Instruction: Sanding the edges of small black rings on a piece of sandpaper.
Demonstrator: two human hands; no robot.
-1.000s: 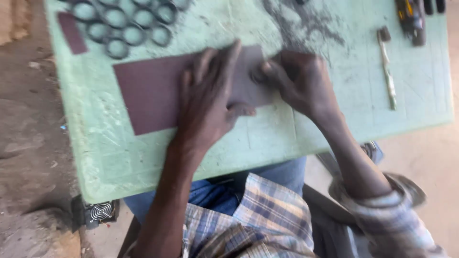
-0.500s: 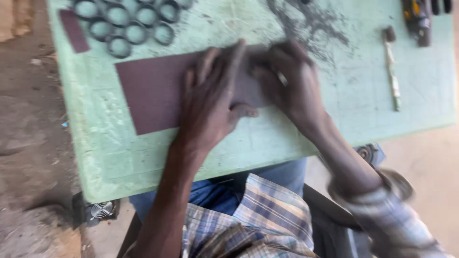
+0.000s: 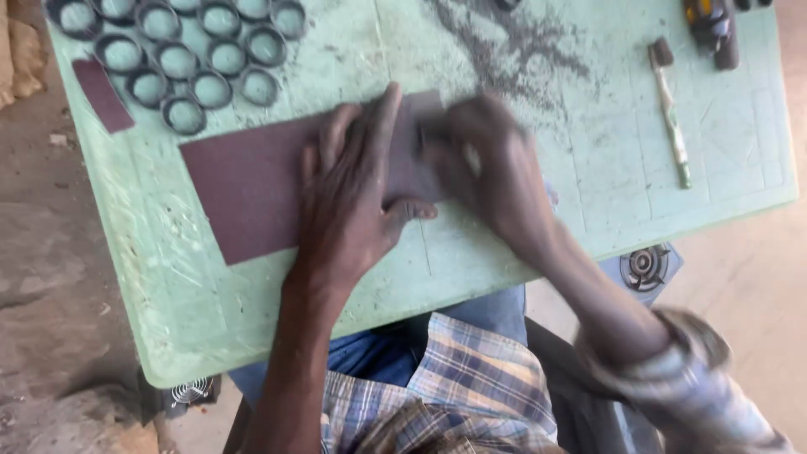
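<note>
Two hands: both on the dark red-brown sandpaper sheet (image 3: 252,189), mid-table.
Left hand (image 3: 353,202): open, flat, pressing it.
Right hand (image 3: 483,164): blurred, perhaps closed; grip unclear.
Far left: dark rings (image 3: 181,46).

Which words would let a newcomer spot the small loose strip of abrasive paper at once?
Start at the pale green cutting mat and go to its far left corner, where the dark rings cluster. The small strip lies just left of them, near the mat's edge. It is flat, maroon and narrow, far smaller than the big abrasive sheet under the left hand.
</note>
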